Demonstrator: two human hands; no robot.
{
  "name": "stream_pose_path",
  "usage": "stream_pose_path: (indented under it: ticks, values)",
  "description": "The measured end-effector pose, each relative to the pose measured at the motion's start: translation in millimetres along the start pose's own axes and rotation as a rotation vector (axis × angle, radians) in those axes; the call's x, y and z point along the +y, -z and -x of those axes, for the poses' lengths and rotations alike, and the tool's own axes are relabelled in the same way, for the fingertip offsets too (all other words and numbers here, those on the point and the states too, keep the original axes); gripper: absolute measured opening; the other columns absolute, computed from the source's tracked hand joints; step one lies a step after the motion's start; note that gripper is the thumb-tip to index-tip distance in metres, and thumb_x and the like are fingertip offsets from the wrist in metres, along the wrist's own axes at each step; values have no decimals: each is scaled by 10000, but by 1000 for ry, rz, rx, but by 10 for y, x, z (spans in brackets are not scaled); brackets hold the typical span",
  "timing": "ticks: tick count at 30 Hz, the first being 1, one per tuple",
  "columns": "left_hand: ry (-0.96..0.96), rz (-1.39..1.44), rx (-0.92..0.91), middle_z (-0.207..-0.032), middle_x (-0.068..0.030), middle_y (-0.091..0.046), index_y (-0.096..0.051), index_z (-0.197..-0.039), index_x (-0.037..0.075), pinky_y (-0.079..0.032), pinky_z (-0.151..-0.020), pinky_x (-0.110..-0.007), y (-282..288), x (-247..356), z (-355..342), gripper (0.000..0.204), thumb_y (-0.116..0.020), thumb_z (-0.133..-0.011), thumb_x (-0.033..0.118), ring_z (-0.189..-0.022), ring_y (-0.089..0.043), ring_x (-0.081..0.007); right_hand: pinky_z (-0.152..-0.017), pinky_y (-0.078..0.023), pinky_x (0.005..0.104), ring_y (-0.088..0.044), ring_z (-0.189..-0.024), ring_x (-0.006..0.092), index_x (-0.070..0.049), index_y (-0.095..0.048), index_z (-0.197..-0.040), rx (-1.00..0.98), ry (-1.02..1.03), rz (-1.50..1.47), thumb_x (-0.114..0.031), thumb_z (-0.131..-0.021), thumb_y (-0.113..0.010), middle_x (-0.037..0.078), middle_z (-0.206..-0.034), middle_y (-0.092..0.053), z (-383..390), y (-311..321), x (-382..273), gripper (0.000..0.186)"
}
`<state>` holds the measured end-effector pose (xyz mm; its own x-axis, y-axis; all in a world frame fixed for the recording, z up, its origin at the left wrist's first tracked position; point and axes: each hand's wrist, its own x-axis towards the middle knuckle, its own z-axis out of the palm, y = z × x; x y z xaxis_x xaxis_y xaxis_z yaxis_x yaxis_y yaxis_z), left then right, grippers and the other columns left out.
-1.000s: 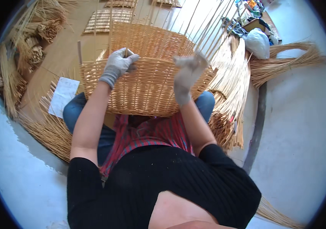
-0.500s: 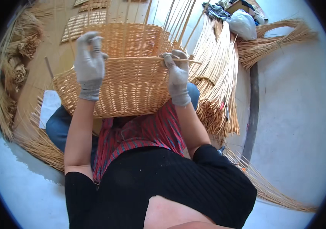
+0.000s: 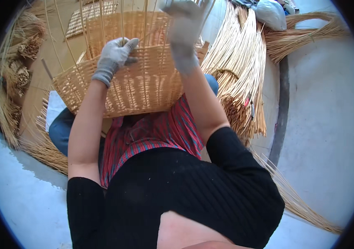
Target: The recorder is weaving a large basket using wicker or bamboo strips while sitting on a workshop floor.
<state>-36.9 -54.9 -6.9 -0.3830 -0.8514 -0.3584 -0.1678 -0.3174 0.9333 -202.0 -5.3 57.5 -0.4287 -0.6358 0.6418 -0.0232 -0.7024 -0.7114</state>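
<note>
A woven wicker basket (image 3: 139, 87) with tall upright stakes rests across my lap, over a striped red cloth (image 3: 152, 130). My left hand (image 3: 114, 60), in a pale knit glove, grips the near rim at the base of an upright stake, thumb raised over the top. My right hand (image 3: 181, 33), gloved the same way, is lifted above the rim on the right among the stake tops. It is smeared by motion, so its fingers and anything in them cannot be made out.
Loose pale reed bundles (image 3: 235, 62) lie right of the basket, with another bundle (image 3: 297, 37) and a white bag (image 3: 270, 14) beyond. More bundles (image 3: 23, 62) line the left. A white sheet (image 3: 54, 110) lies by my left knee; woven mats (image 3: 90, 18) lie behind the basket.
My left hand has come down to the rim after being raised half a second ago. My right hand has risen from the rim, where it held a horizontal strand, to above it.
</note>
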Motion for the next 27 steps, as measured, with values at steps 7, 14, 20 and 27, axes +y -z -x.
stream_pose_path:
  ticks: [7,14,20,27]
  values:
    - [-310,31,137,-1074,-109,-684,-606,-1194,-5,-601,-623,-264,-171,-64,186,330,-727,-921,137,-762,-693,-150,-795,-551,384,-619,-794,198,-29,-516,-1098,24,162,199,-106,-1011,-520,56,-843,-618,925,538,-195,116]
    - [-383,-383,-49,-1064,-111,-682,-593,-1239,44,-539,-566,-284,-850,305,332,379,-607,-1000,338,-606,-678,-149,-656,-492,212,-571,-719,72,-19,-638,-1080,225,-291,533,-124,-920,-730,26,-892,-679,786,1346,-181,213]
    - [-73,-357,-156,-703,9,-604,-679,-943,29,-427,-436,-252,-910,306,59,257,-705,-949,285,-450,-498,-70,-627,-475,212,-524,-712,60,-65,-627,-1146,464,-284,379,-109,-991,-627,-18,-864,-599,1223,2379,-9,161]
    - [-482,-659,32,-736,26,-603,-719,-992,47,-403,-567,-240,-906,103,-49,291,-675,-966,333,-635,-480,-52,-904,-525,405,-687,-1022,316,-115,-721,-1038,150,-1208,1100,-385,-870,-585,163,-1074,-717,3220,3772,369,345]
